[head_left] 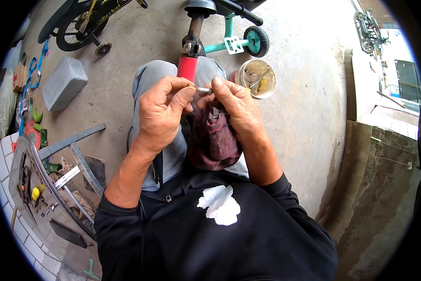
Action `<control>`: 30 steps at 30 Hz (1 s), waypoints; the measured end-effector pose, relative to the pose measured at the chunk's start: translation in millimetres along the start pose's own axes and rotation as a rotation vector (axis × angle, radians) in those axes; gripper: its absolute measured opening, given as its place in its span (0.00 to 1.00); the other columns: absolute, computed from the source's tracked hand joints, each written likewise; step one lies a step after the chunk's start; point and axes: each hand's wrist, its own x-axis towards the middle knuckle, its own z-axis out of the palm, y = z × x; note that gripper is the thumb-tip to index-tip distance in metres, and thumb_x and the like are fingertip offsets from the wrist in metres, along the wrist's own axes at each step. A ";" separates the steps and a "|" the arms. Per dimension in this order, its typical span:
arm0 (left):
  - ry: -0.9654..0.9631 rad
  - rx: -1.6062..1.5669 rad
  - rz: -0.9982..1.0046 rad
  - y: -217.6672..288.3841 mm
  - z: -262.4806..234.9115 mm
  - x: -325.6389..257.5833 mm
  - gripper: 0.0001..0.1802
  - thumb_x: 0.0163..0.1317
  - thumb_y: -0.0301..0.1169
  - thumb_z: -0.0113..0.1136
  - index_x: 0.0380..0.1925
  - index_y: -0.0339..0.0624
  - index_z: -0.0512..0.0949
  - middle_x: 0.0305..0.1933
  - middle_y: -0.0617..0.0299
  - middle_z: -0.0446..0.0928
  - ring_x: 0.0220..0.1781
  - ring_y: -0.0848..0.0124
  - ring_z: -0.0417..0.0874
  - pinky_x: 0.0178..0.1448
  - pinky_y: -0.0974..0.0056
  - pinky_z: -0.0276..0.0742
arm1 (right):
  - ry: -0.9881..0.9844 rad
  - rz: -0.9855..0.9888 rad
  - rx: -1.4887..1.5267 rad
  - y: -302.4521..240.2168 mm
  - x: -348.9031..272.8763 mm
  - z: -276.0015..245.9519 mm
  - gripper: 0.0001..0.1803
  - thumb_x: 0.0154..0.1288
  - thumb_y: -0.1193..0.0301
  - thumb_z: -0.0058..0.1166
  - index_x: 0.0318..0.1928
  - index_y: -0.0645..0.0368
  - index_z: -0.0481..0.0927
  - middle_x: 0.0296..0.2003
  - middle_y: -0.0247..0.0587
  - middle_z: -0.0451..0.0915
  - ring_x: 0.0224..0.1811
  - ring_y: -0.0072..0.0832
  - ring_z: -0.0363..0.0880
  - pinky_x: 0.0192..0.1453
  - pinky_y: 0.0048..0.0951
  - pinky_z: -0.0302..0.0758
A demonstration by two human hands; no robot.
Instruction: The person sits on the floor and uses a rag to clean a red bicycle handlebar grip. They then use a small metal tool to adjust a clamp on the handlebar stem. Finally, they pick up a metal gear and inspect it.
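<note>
Over my lap, my left hand [161, 107] and my right hand [238, 105] meet, with a small silver metal cylinder [204, 90] between their fingertips. The left thumb and index finger pinch one end; the right thumb and fingers close on the other. Whether it is a bolt or a sleeve I cannot tell. A dark maroon cloth [216, 140] hangs bunched beside my right palm and rests on my lap. Just beyond the hands, between my knees, stands a red cylinder [187, 69] topped by a metal clamp and a rusty tube [196, 29].
A teal frame [215, 48] with a black wheel [256, 41] stands ahead, near a white bucket [271, 86] holding a tool. At left are a grey block [65, 83], a small bike [79, 25] and a metal-framed table [32, 182] with tools. A low wall [360, 173] runs along the right.
</note>
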 end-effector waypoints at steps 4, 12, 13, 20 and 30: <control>0.003 0.093 0.021 -2.6 -1.6 0.0 0.08 0.69 0.31 0.56 0.39 0.36 0.77 0.28 0.68 0.76 0.27 0.83 0.75 0.31 0.77 0.72 | 0.012 -0.021 -0.012 2.4 -0.7 1.7 0.16 0.70 0.62 0.54 0.38 0.64 0.79 0.30 0.36 0.81 0.33 0.19 0.77 0.42 0.20 0.73; 0.071 -0.008 -0.044 -0.6 1.3 -0.1 0.08 0.65 0.31 0.61 0.34 0.37 0.77 0.25 0.68 0.77 0.24 0.81 0.75 0.28 0.74 0.73 | 0.082 0.030 0.102 -0.9 -2.3 7.0 0.15 0.69 0.63 0.55 0.38 0.64 0.80 0.29 0.38 0.81 0.34 0.19 0.77 0.42 0.20 0.73; 0.078 -0.001 -0.027 -1.8 1.7 -0.2 0.08 0.65 0.32 0.61 0.33 0.37 0.77 0.24 0.68 0.77 0.23 0.81 0.75 0.28 0.74 0.73 | 0.050 0.037 0.078 0.7 -1.5 4.7 0.15 0.70 0.63 0.55 0.38 0.64 0.80 0.29 0.38 0.81 0.34 0.19 0.77 0.42 0.19 0.73; 0.066 0.050 -0.030 -1.1 -0.4 1.5 0.09 0.68 0.32 0.58 0.34 0.37 0.77 0.25 0.68 0.76 0.25 0.82 0.75 0.30 0.75 0.72 | 0.085 -0.098 0.004 -2.2 -3.0 10.9 0.13 0.69 0.66 0.55 0.41 0.67 0.79 0.32 0.37 0.81 0.36 0.19 0.78 0.43 0.22 0.74; 0.048 0.026 -0.019 -3.3 -0.8 -0.4 0.10 0.69 0.34 0.56 0.36 0.38 0.76 0.26 0.68 0.75 0.24 0.82 0.73 0.30 0.76 0.70 | 0.069 -0.107 0.017 2.7 -0.5 9.2 0.14 0.69 0.64 0.56 0.41 0.66 0.79 0.33 0.37 0.82 0.36 0.19 0.78 0.44 0.21 0.74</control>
